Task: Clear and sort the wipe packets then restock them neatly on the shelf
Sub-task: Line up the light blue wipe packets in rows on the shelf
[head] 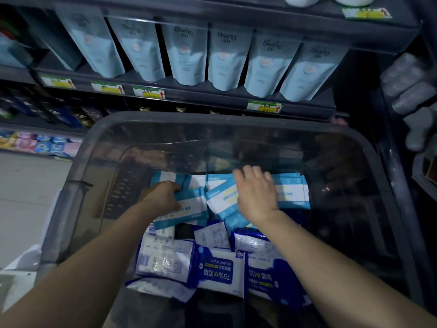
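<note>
Inside bin (212, 117), left hand (160, 197) grips wipe packets (189, 207), fingertips hidden.

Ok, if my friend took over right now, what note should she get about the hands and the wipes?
Left hand grips a light-blue wipe packet. Right hand rests flat on more of them.
All packets lie in the clear bin: light-blue ones at the far end, dark-blue alcohol wipes nearer.
Done: packets gathered, roughly grouped by colour.
Left: finish sorting, then restock.
</note>
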The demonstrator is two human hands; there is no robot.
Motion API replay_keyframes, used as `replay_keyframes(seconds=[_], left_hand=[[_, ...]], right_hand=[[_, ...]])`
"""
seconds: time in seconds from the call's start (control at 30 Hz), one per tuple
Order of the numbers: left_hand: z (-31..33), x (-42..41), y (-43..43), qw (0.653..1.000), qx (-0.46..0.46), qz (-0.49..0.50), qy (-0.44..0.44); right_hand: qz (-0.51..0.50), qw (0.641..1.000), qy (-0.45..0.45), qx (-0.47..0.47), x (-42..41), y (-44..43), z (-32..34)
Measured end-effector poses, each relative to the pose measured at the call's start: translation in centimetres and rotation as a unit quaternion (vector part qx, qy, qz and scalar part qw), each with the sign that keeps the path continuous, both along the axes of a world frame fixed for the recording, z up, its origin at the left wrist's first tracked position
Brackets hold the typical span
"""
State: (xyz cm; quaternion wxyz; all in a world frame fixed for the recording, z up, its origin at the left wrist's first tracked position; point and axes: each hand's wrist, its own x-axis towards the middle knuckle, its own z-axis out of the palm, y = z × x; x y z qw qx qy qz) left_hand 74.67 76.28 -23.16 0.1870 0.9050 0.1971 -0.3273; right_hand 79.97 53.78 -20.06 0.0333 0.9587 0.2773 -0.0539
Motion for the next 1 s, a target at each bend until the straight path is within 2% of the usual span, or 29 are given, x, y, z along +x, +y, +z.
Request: replay_keyframes(seconds=[0.07,0.13,0.2,0.3,0.37,0.43,0.53,0.6,0.63,0.67,0.73,0.77,0.8,0.87,0.9,0.97,1.0], left_hand=[[0.1,-0.1,-0.3,1.000,0.005,-0.027,0.013],[0.0,-0.2,-0.3,0.997,0.014,-0.076,0.032],[0.2,-0.4,-0.2,0.992,0.012,-0.108,0.069],[0.4,-0.4,0.1,0.991,-0.002,-0.097,0.091],[0.8,-0.2,0.1,0.997,-0.036,-0.023,0.070],[1.1,0.2,0.1,0.990,-0.096,0.095,0.048],[1.6,0.3,-0.6,0.945,-0.189,0.264,0.030],[1.2,-0.3,-1.6,0.900,-0.241,0.362,0.037],[1.0,-0.9,-2.3,0.889,-0.252,0.378,0.062],[1.2,-1.5,-3.0,0.899,-0.242,0.351,0.096],[1.0,-2.0,-3.3,0.964,-0.124,0.198,0.127],[1.1,-1.9,-3.2,0.987,-0.037,0.118,0.103],[1.2,-1.5,-2.9,0.996,0.037,0.055,0.064],[1.6,-0.8,-2.6,0.988,0.131,-0.066,-0.036],[1.4,-0.6,-2.5,0.974,0.147,-0.156,-0.076],[0.9,-0.6,-2.8,0.930,0.125,-0.330,-0.105],[0.7,-0.8,-3.0,0.914,0.117,-0.376,-0.100]], right_hand=[[0.107,0.993,0.045,0.033,-0.1,0.9,-0.7],[0.181,0.980,0.086,0.003,-0.2,1.8,-0.9],[0.174,0.976,0.126,-0.048,-0.1,2.2,-1.3],[0.126,0.983,0.111,-0.075,0.2,2.2,-1.2],[0.057,0.986,0.153,-0.037,0.4,1.8,-0.7],[-0.010,0.981,0.189,0.027,0.5,1.5,-0.6],[-0.047,0.982,0.162,0.079,0.6,1.3,-1.0],[-0.063,0.984,0.147,0.076,0.6,1.3,-1.2],[-0.066,0.985,0.147,0.068,0.6,1.4,-1.4],[-0.067,0.986,0.146,0.055,0.6,1.5,-1.6],[-0.062,0.989,0.135,0.029,0.5,1.7,-1.9],[-0.061,0.989,0.131,0.019,0.7,1.8,-1.9],[-0.061,0.989,0.132,0.009,0.8,1.9,-1.9],[-0.062,0.986,0.151,-0.020,1.3,2.0,-1.7],[-0.061,0.984,0.163,-0.035,1.5,1.9,-1.7],[-0.056,0.981,0.179,-0.054,1.6,1.8,-1.5],[-0.056,0.981,0.180,-0.051,1.5,1.7,-1.5]])
